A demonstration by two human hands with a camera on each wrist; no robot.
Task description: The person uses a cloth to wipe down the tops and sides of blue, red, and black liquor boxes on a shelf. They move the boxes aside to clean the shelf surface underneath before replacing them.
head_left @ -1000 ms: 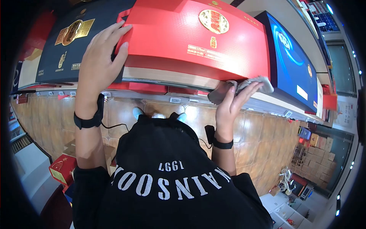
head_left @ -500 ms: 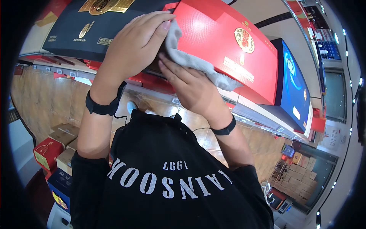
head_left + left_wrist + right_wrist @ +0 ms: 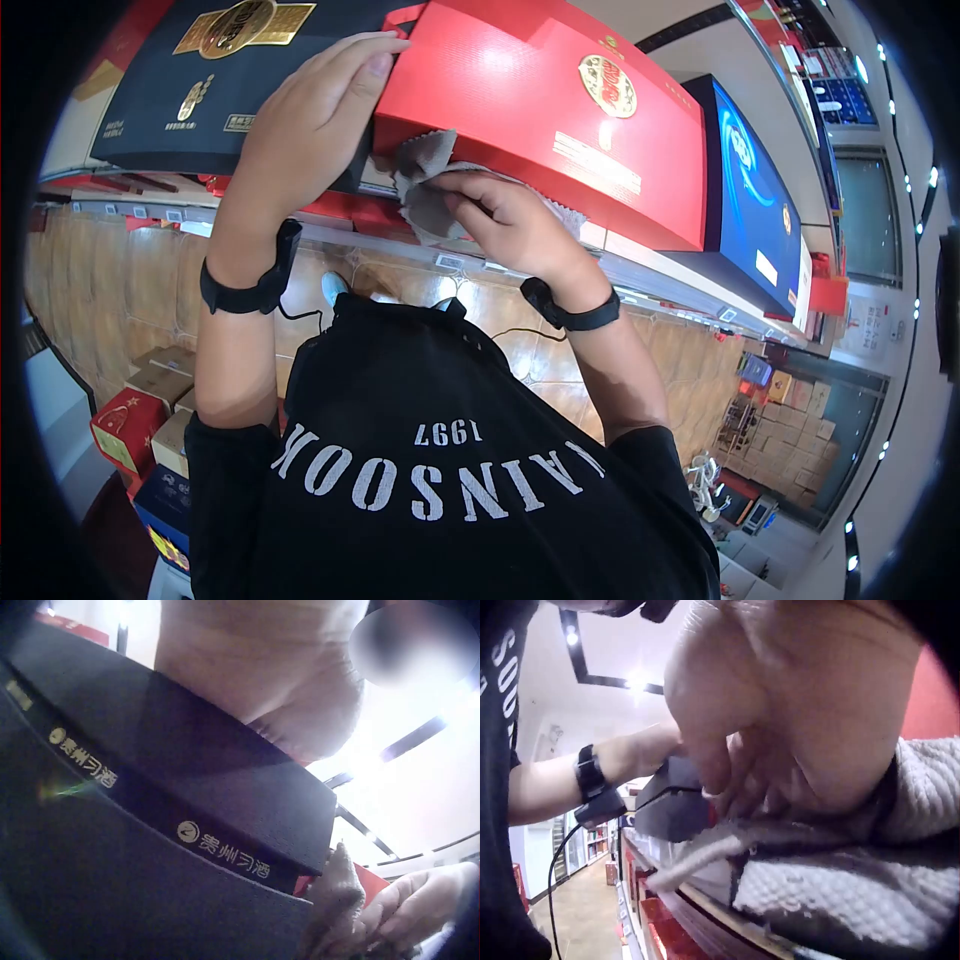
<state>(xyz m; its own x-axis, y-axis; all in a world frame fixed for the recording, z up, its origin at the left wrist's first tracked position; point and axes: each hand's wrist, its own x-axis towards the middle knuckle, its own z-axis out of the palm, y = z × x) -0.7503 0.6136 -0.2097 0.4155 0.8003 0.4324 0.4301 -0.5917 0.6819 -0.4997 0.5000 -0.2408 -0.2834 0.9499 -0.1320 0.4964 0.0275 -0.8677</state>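
Observation:
A large red gift box (image 3: 500,90) with a gold emblem lies on the shelf, with a dark gift box (image 3: 150,130) to its left. My left hand (image 3: 310,130) lies over the dark box's right end, its extended fingers reaching the red box's left corner. Below the red box's front edge, my right hand (image 3: 510,220) pinches a grey cloth (image 3: 430,215) with curled fingers. The bunched cloth lies along the shelf's front edge. In the right wrist view, the textured cloth (image 3: 840,896) spreads beneath that hand.
Right of the red box stands a blue box (image 3: 745,180). Price tags line the shelf's front edge (image 3: 640,262), above a tiled floor (image 3: 110,255). Behind me on the left are stacked cartons and a red box (image 3: 130,425). Brown cartons (image 3: 795,455) are piled far right.
My right hand has carried the cloth leftward from the red box's right end, then down below its front edge, its fingers now curled. My left hand stays near the red box's left corner.

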